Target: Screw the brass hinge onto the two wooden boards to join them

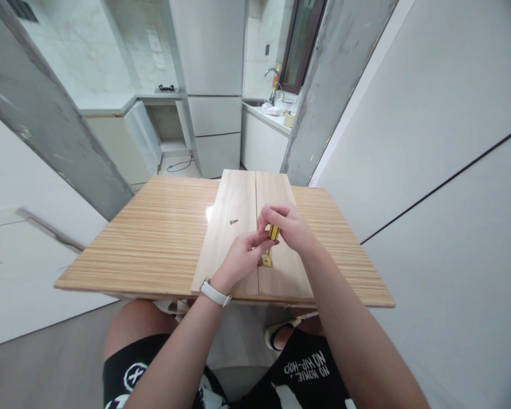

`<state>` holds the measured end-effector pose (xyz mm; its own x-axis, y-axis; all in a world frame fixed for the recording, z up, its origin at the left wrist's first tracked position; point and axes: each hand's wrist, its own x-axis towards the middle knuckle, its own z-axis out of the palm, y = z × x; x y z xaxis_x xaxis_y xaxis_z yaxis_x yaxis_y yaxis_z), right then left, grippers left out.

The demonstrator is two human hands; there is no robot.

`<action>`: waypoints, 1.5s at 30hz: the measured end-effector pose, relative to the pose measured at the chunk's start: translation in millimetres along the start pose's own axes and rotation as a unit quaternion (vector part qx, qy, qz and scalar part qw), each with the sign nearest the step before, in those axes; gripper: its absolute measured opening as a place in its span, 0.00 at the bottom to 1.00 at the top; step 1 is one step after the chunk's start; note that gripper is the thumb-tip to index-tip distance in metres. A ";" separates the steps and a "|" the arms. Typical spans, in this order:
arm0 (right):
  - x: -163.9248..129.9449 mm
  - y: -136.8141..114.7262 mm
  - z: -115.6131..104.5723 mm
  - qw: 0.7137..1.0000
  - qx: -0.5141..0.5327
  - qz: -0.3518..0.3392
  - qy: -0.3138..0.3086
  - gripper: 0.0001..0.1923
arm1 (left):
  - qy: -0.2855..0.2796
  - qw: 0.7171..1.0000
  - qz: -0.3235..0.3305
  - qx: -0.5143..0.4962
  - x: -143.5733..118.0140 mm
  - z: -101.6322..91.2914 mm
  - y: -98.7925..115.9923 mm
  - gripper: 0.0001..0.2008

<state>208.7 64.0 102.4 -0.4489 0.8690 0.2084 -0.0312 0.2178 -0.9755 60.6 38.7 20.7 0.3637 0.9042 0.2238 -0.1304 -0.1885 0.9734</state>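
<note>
— What sits at the middle of it all?

— A small yellow-handled tool (273,232), upright over the seam between two pale wooden boards (238,227) lying side by side. Just below it, a small brass-coloured metal fitting (267,260) rests on that seam.

— And the hands?

— The right hand (287,227) is closed over the top of the yellow-handled tool, fingers curled around it. The left hand (241,258) pinches at its lower part from the near left, fingertips touching it. A white wristband (215,293) circles the left wrist.

— Anything else on the boards?

— One small dark screw (234,221) lies loose on the left board, left of the hands and apart from them.

— What carries the boards?

— A striped light-wood counter (153,238); the boards run from its near edge to its far edge, slightly right of centre.

— Farther out?

— Far behind, white kitchen cabinets (213,113) and a curved metal tap (275,79) over a worktop. A grey concrete pillar (323,85) stands at the far right.
</note>
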 end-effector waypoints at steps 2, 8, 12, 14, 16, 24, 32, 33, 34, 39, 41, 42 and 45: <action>7.2 -1.3 -9.3 0.993 0.014 0.020 -0.116 0.27 | 0.000 1.000 0.002 0.016 -0.6 -2.1 -2.1 0.14; 17.7 0.3 -12.4 0.964 0.043 0.045 -0.257 0.33 | -0.002 0.999 0.003 0.053 -2.4 -3.7 2.9 0.18; 17.9 9.1 -6.6 0.982 0.097 0.055 -0.155 0.34 | 0.006 1.000 0.004 0.023 1.9 0.3 6.7 0.16; 17.4 11.8 -3.6 0.986 0.127 0.053 -0.095 0.34 | 0.011 1.000 0.000 0.022 4.4 1.3 7.3 0.16; 16.3 12.4 -0.4 0.988 0.141 0.042 -0.050 0.33 | 0.016 0.999 -0.004 0.030 5.8 0.6 8.3 0.15; 6.4 12.3 14.3 0.991 0.087 0.009 0.103 0.34 | -0.022 0.999 -0.010 0.041 10.4 -5.3 11.1 0.15; -1.7 14.6 63.5 0.891 -0.096 -0.026 0.443 0.32 | -0.069 0.997 -0.010 0.019 6.6 -12.8 14.4 0.10; -1.6 14.5 66.4 0.894 -0.097 -0.027 0.436 0.33 | -0.060 0.998 -0.004 0.017 4.5 -12.3 13.8 0.10; -1.6 14.2 67.2 0.901 -0.092 -0.027 0.423 0.33 | -0.048 0.999 0.003 0.013 2.6 -11.2 12.7 0.10; -2.7 9.3 41.8 0.970 0.001 -0.006 0.244 0.34 | 0.000 1.000 0.014 0.016 -1.4 -2.9 7.6 0.11; -1.5 6.1 24.1 0.995 0.025 -0.002 0.098 0.32 | 0.010 1.000 0.009 0.024 -1.9 -1.0 7.5 0.13; 0.1 4.5 15.6 0.999 0.027 -0.001 0.039 0.31 | 0.015 0.999 0.006 0.029 -2.2 -0.6 7.5 0.14; 7.6 0.7 -3.5 0.996 0.025 0.011 -0.082 0.28 | 0.036 0.998 0.003 0.043 -4.0 -1.1 5.7 0.17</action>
<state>208.4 72.4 103.5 -0.5905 0.7877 0.1757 -0.0614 0.1732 -0.9830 57.4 34.4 25.3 0.2963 0.9271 0.2293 -0.0518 -0.2242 0.9732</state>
